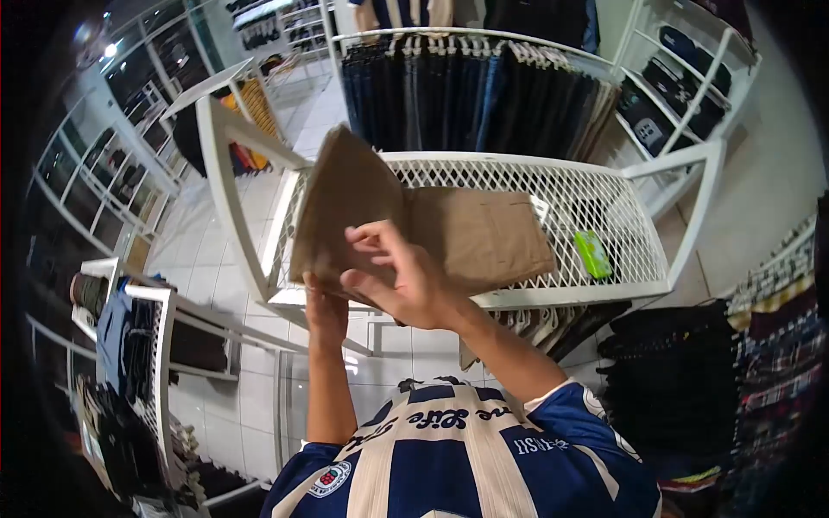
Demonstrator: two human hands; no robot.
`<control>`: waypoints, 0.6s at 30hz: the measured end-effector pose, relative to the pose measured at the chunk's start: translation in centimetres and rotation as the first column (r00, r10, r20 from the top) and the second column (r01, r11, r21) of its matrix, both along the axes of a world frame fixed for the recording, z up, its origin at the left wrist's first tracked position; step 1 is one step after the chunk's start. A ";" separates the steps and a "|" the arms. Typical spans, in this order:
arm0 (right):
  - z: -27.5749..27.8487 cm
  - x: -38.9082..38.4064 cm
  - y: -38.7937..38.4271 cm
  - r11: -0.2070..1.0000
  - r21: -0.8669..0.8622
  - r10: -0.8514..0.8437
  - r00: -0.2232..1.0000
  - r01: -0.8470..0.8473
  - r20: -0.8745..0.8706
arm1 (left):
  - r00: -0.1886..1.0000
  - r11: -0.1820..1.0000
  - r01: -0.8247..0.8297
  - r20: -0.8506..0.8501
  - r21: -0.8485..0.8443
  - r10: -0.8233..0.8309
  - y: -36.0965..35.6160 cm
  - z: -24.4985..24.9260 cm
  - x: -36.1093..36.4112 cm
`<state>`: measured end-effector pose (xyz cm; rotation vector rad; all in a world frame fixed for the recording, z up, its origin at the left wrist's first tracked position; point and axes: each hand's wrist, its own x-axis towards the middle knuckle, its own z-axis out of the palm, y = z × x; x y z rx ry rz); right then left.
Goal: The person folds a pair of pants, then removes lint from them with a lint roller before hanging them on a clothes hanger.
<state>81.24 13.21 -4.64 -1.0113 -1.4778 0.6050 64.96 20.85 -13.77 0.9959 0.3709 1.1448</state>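
Note:
A tan folded garment (pixel 458 233) lies on the white wire-mesh shelf (pixel 604 203), its left part lifted and folded up. My left hand (pixel 325 312) holds the lifted flap's lower edge from beneath. My right hand (pixel 399 274) lies on top of the cloth at the near edge, fingers curled and pinching the fabric.
A small green packet (pixel 593 253) lies on the mesh at the right. A rack of dark hanging trousers (pixel 475 95) stands behind the shelf. Stacks of dark folded clothes (pixel 673 380) are at lower right, white shelving (pixel 147 345) at left. Tiled floor lies below.

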 end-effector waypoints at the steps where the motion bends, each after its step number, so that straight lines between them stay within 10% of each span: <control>1: -0.2 0.7 -0.3 0.998 -0.048 -0.048 0.999 0.047 -0.004 | 0.997 0.999 0.004 0.078 -0.047 0.000 -0.3 1.7 -0.8; 5: -5.2 9.1 -2.3 0.637 -0.114 -0.640 0.605 0.763 0.474 | 0.941 0.947 -0.300 -0.198 -0.117 0.274 0.6 0.7 -2.8; 8: -11.1 15.9 -5.3 0.216 0.004 -0.588 0.127 0.976 0.799 | 0.930 0.906 -0.358 -0.172 -0.225 0.324 1.1 -0.6 -4.1; 16: -10.4 17.0 -4.7 0.362 -0.206 -0.765 0.415 0.909 0.493 | 0.866 0.873 -0.465 -0.277 -0.145 0.416 5.0 -1.8 -4.4; 18: -10.2 18.3 -4.3 0.455 -0.012 -0.798 0.414 0.890 0.437 | 0.885 0.904 -0.414 -0.280 -0.105 0.373 5.5 -1.3 -3.9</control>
